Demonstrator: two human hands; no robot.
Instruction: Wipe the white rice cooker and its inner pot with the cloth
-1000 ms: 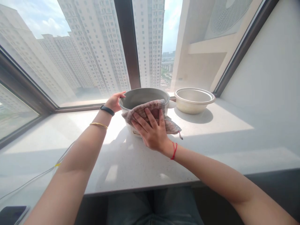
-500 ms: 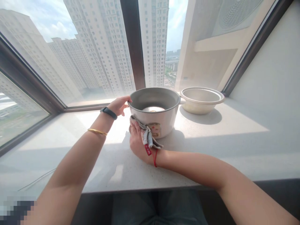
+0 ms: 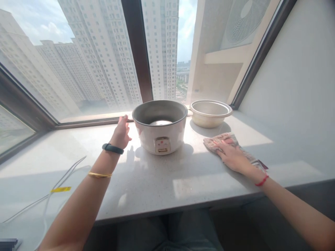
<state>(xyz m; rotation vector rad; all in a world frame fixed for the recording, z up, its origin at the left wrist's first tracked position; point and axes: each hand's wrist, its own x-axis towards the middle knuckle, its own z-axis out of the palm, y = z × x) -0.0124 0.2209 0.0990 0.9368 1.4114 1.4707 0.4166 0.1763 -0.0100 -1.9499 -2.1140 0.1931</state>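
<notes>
A whitish, deep electric pot (image 3: 142,137) stands upright on the counter, its grey inside facing up and a small control panel (image 3: 162,145) on its front. My left hand (image 3: 121,133) is at the pot's left side, close by the side handle, fingers apart; whether a fingertip touches the handle I cannot tell. Over to the right, my right hand (image 3: 231,157) presses a folded, pinkish-beige cloth (image 3: 227,138) onto the countertop, fingers spread over it. Just behind the cloth sits a cream oval inner pot (image 3: 209,121) with a wide rim.
A pale cable (image 3: 68,171) with a yellow tag (image 3: 61,189) lies on the counter (image 3: 154,188) at left. The dark window frame (image 3: 138,52) rises right behind the pots. A white wall (image 3: 293,104) bounds the right side. The counter's front edge is near my lap.
My right hand has carried the cloth from the pot's front to the countertop at right. My left hand has come off the pot's rim, slightly outward. The view has shifted, showing the cable.
</notes>
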